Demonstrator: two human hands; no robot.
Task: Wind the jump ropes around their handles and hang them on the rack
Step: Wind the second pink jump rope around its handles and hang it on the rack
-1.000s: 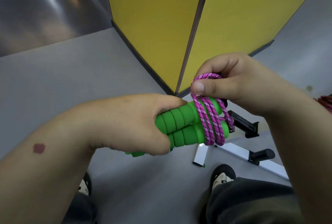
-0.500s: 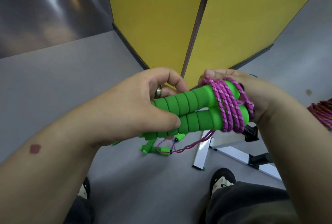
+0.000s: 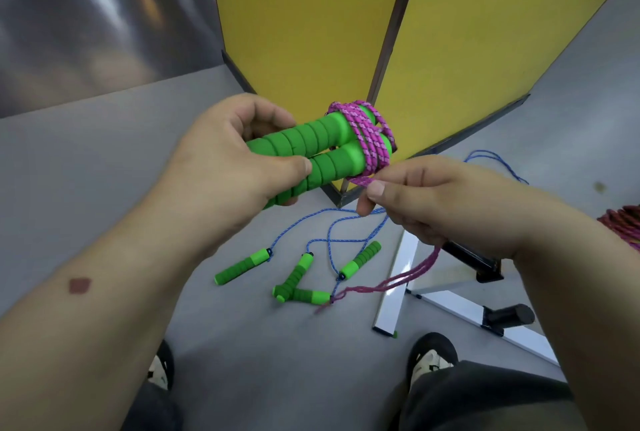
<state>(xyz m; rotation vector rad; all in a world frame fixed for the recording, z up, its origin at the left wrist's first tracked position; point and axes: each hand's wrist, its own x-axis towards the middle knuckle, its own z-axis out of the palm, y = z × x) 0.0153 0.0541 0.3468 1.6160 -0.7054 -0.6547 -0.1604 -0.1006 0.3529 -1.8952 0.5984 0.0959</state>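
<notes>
No writing or brand marks can be read anywhere. Two yellow panels meet at a dark seam and stand on the grey floor. A white frame with black pegs lies on the floor at the right, near a dark shoe; a second shoe shows at lower left.

The left hand grips a pair of green handles, fingers and thumb curled round their ribbed foam, holding them side by side and tilted up to the right, in the air in front of the panels. The handles are bright green, ridged along the grip and smooth at the far end. A pink rope, braided with paler flecks, is coiled several turns around that smooth end, binding the two together. The right hand pinches the rope between thumb and fingers just below the coils; its loose strands trail from under the hand down to the floor.

On the floor between the arms lie four more green handles joined by thin blue ropes in loose loops. A red coil shows at the right edge.
</notes>
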